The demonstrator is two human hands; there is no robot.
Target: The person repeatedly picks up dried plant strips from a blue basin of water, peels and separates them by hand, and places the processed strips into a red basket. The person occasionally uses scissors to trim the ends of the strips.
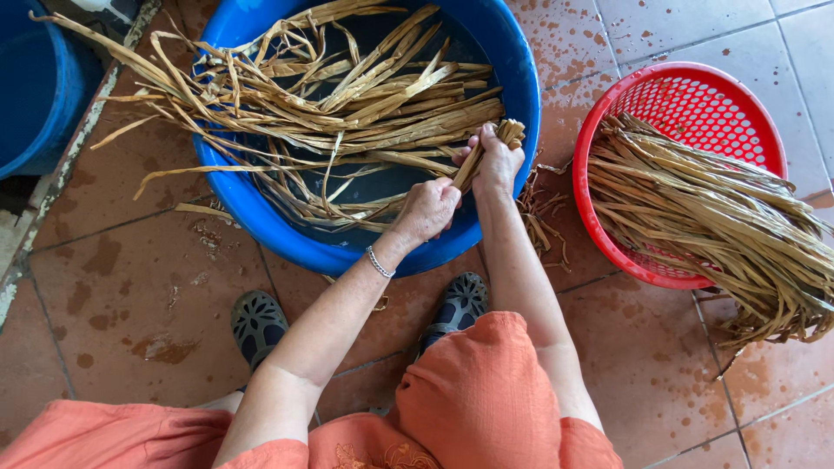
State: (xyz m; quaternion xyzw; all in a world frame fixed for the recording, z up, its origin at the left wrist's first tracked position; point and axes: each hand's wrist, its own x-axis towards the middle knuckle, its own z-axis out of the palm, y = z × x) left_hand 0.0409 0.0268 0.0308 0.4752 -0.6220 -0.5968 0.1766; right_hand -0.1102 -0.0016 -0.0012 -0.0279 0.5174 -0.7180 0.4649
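The blue basin sat at twelve o'clock, heaped with soaked tan leaf strips. The red mesh basket at three o'clock held more strips, their ends trailing over its rim onto the wet tiled floor. Both hands were closed around one folded bundle above the basin's near rim, the left hand low, the right hand higher. The wet tiles looked slippery; loose strips could slide out or snag underfoot. No packages, labels or signs showed.

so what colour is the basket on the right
Red basket, with a perforated mesh wall; the head view shows it.
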